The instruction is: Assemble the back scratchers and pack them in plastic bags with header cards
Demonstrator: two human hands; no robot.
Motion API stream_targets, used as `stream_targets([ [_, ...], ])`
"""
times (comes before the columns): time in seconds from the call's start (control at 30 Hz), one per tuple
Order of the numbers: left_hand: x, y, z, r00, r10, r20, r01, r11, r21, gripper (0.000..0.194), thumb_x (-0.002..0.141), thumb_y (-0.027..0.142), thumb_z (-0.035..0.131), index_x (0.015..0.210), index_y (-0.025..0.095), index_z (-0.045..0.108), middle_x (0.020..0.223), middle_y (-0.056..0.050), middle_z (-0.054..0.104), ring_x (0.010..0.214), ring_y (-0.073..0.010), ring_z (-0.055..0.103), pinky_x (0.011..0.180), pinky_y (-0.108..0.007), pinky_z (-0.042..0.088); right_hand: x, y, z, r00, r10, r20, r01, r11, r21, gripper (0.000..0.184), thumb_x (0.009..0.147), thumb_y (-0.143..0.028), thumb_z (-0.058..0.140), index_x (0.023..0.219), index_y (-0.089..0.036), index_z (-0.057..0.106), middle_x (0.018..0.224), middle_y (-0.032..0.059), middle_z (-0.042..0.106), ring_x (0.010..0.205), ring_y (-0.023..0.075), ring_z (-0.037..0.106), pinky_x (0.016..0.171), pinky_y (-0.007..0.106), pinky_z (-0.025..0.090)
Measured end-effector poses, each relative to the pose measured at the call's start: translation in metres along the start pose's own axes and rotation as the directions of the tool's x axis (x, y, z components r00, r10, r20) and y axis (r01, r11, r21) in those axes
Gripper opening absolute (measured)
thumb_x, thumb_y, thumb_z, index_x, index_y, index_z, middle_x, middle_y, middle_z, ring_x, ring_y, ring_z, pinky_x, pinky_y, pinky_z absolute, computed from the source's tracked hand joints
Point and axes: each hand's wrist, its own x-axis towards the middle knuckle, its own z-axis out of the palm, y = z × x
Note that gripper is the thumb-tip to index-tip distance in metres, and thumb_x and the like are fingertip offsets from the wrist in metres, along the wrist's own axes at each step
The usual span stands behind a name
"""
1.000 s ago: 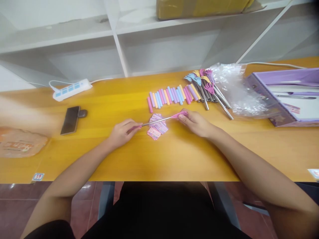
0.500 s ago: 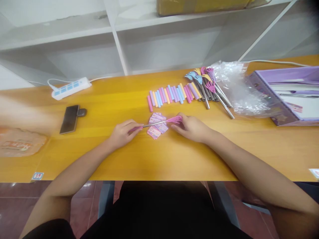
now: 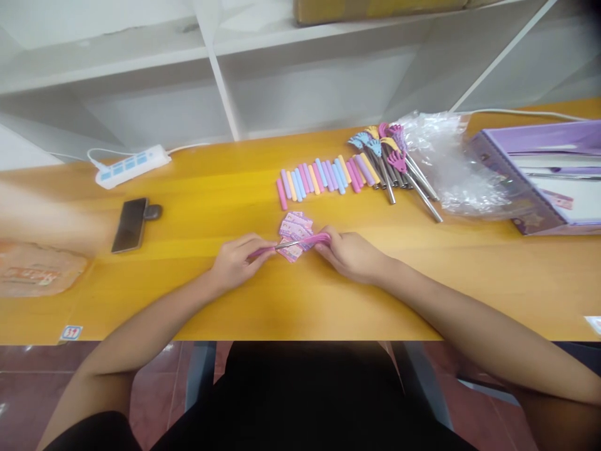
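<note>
A back scratcher (image 3: 287,245) with a metal rod and pink ends spans the gap between my two hands. My left hand (image 3: 237,260) is closed around its pink handle end. The pink claw head at the other end is pinched by my right hand (image 3: 354,255), whose fingers partly cover it. Just beneath the rod, a fanned stack of small pink and purple cards (image 3: 295,225) lies on the table. Behind the cards runs a row of pastel tubes (image 3: 307,180) in pink, purple, blue and yellow. More back scratchers (image 3: 387,164) with hand-shaped heads lie piled beside that row.
Clear plastic bags (image 3: 457,166) lie crumpled right of the pile, against a purple box (image 3: 535,213) holding rods and a card. On the left are a power strip (image 3: 134,168), a phone (image 3: 129,227) and an orange-printed packet (image 3: 42,270). White shelving (image 3: 225,100) rises behind.
The back scratcher has come a little nearer to me and its visible rod is shorter. My hands are closer together; the right has moved left and down, hiding more of the claw head.
</note>
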Motion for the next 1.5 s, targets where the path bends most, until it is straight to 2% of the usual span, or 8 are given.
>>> stream_targets([
  [0.2, -0.001, -0.001, 0.003, 1.0, -0.02, -0.011, 0.02, 1.0, -0.017, 0.011, 0.113, 0.024, 0.082, 0.122, 0.02, 0.084, 0.102, -0.006, 0.087, 0.087, -0.0167, 0.083, 0.08, -0.028, 0.066, 0.001, 0.001, 0.005, 0.999, -0.037, -0.009, 0.036, 0.999, -0.032, 0.033, 0.124, -0.047, 0.035, 0.123, -0.019, 0.053, 0.087, 0.0129, 0.077, 0.073, 0.0288, 0.068, 0.069, 0.034, 0.032],
  [0.47, 0.0, 0.005, 0.007, 0.998, -0.051, -0.023, 0.05, 0.998, -0.032, 0.011, 0.113, 0.029, 0.082, 0.119, 0.021, 0.086, 0.099, -0.005, 0.087, 0.085, -0.017, 0.083, 0.078, -0.029, 0.066, 0.001, 0.003, 0.013, 0.999, -0.04, -0.025, 0.038, 0.996, -0.077, 0.043, 0.127, -0.052, 0.027, 0.124, -0.018, 0.052, 0.081, 0.0134, 0.075, 0.065, 0.0275, 0.063, 0.066, 0.035, 0.024],
  [0.6, 0.001, 0.005, 0.007, 0.998, -0.054, -0.02, 0.054, 0.998, -0.029, 0.012, 0.113, 0.03, 0.083, 0.118, 0.02, 0.087, 0.097, -0.005, 0.086, 0.082, -0.0165, 0.081, 0.076, -0.028, 0.065, 0.002, 0.002, 0.014, 0.999, -0.037, -0.015, 0.035, 0.996, -0.081, 0.041, 0.126, -0.049, 0.032, 0.127, -0.015, 0.055, 0.079, 0.0131, 0.075, 0.064, 0.0273, 0.062, 0.066, 0.035, 0.022],
  [0.73, 0.005, -0.003, -0.001, 0.997, -0.073, 0.018, 0.073, 0.997, -0.011, 0.014, 0.113, 0.032, 0.083, 0.117, 0.02, 0.087, 0.101, -0.005, 0.088, 0.084, -0.0167, 0.083, 0.075, -0.027, 0.063, 0.007, 0.003, 0.011, 0.999, -0.043, -0.019, 0.042, 0.997, -0.061, 0.042, 0.127, -0.048, 0.035, 0.133, -0.014, 0.058, 0.085, 0.0137, 0.079, 0.07, 0.0283, 0.068, 0.067, 0.034, 0.029],
  [0.9, 0.005, -0.013, -0.012, 0.978, -0.073, 0.195, 0.021, 0.967, 0.253, 0.032, 0.122, 0.044, 0.066, 0.119, 0.019, 0.085, 0.102, -0.006, 0.088, 0.084, -0.0188, 0.084, 0.072, -0.029, 0.06, 0.014, 0.011, 0.005, 0.989, -0.129, -0.068, 0.127, 0.992, -0.023, 0.042, 0.128, -0.048, 0.039, 0.128, -0.019, 0.069, 0.11, 0.0124, 0.085, 0.089, 0.0254, 0.078, 0.075, 0.033, 0.043],
  [1.1, 0.001, -0.011, -0.008, 0.968, -0.017, 0.251, -0.067, 0.945, 0.32, 0.038, 0.128, 0.042, 0.053, 0.124, 0.018, 0.082, 0.108, -0.007, 0.088, 0.09, -0.0195, 0.084, 0.079, -0.031, 0.062, 0.014, 0.018, 0.012, 0.945, -0.262, -0.194, 0.252, 0.965, -0.074, 0.044, 0.128, -0.05, 0.045, 0.132, -0.021, 0.078, 0.126, 0.0097, 0.085, 0.101, 0.0231, 0.08, 0.08, 0.034, 0.049],
  [1.27, 0.002, -0.006, -0.01, 0.963, 0.016, 0.268, -0.116, 0.924, 0.365, 0.037, 0.129, 0.04, 0.05, 0.124, 0.017, 0.079, 0.107, -0.006, 0.087, 0.089, -0.0184, 0.084, 0.076, -0.03, 0.06, 0.015, 0.021, 0.016, 0.894, -0.337, -0.296, 0.292, 0.938, -0.188, 0.05, 0.129, -0.048, 0.043, 0.122, -0.018, 0.082, 0.116, 0.0093, 0.086, 0.089, 0.0208, 0.077, 0.074, 0.035, 0.044],
  [1.5, 0.008, -0.002, -0.022, 0.943, 0.017, 0.332, -0.185, 0.857, 0.482, 0.037, 0.13, 0.034, 0.043, 0.118, 0.018, 0.075, 0.093, -0.004, 0.08, 0.073, -0.0185, 0.073, 0.06, -0.035, 0.043, 0.012, 0.013, 0.007, 0.806, -0.412, -0.426, 0.304, 0.904, -0.299, 0.042, 0.128, -0.038, 0.049, 0.111, -0.017, 0.081, 0.1, 0.006, 0.082, 0.079, 0.018, 0.071, 0.073, 0.036, 0.043],
])
